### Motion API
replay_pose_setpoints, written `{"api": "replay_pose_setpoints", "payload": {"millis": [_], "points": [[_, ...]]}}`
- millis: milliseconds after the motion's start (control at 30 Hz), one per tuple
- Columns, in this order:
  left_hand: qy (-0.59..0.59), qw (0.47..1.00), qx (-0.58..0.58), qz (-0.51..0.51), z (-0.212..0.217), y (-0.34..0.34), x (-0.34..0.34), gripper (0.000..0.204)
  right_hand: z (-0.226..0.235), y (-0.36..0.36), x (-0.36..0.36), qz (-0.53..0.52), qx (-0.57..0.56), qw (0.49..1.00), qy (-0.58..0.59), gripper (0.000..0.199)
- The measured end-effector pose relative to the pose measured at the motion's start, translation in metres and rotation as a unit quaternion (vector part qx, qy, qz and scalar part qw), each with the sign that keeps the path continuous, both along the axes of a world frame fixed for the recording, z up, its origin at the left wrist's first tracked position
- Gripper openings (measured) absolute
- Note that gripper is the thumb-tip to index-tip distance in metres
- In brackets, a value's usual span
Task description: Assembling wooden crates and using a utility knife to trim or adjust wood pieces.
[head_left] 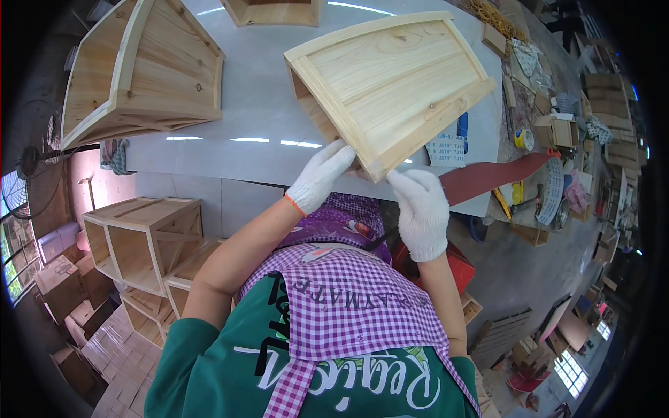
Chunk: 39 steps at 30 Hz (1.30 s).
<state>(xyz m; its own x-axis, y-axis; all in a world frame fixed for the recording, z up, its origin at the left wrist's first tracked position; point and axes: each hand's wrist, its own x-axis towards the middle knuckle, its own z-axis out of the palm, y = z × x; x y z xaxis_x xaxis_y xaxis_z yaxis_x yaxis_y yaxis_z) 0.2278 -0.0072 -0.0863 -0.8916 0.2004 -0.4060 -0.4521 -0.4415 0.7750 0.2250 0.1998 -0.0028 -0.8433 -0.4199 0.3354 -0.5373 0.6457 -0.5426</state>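
A pale wooden box (397,83) with framed panel sides rests at an angle on the light grey tabletop, one corner pointing toward me. My left hand (322,175), in a white knit glove, grips the box's lower edge just left of that corner. My right hand (421,212), gloved too, is closed with its fingertips against the same corner. Whatever small thing it may pinch there is hidden by the glove. Right of the box lies a long reddish-brown strip of sandpaper (496,177), and a printed pale sheet with a blue edge (446,148) is partly under the box.
Another wooden box (167,70) stands at the tabletop's left end, and part of a third (272,11) shows at the far edge. Below left, several wooden boxes (143,240) are stacked. A cluttered surface at right carries a tape roll (523,139) and tools. A red stool-like object (456,268) stands beside me.
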Motion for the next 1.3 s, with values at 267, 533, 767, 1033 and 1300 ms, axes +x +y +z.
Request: {"api": "replay_pose_setpoints", "payload": {"millis": [267,533,767,1033,1300], "points": [[0.196,0.925,-0.282,-0.162,0.005,-0.002,0.016,0.060,-0.005,-0.012,0.020,-0.059,0.047,0.997,-0.001,0.037],[0.251,0.820,-0.481,-0.183,-0.014,0.016,0.011,0.042,0.000,-0.021,0.018,-0.130,0.052,0.990,-0.012,0.035],[0.246,0.779,-0.534,-0.218,-0.025,0.017,0.009,0.039,0.006,-0.025,0.025,-0.067,0.158,0.985,-0.025,0.039],[0.230,0.780,-0.529,-0.241,-0.019,0.017,0.007,0.039,-0.004,-0.025,0.021,-0.145,0.039,0.988,0.032,0.039],[0.255,0.788,-0.524,-0.198,-0.026,0.016,0.013,0.039,-0.006,-0.031,0.040,-0.059,0.069,0.994,-0.056,0.035]]}}
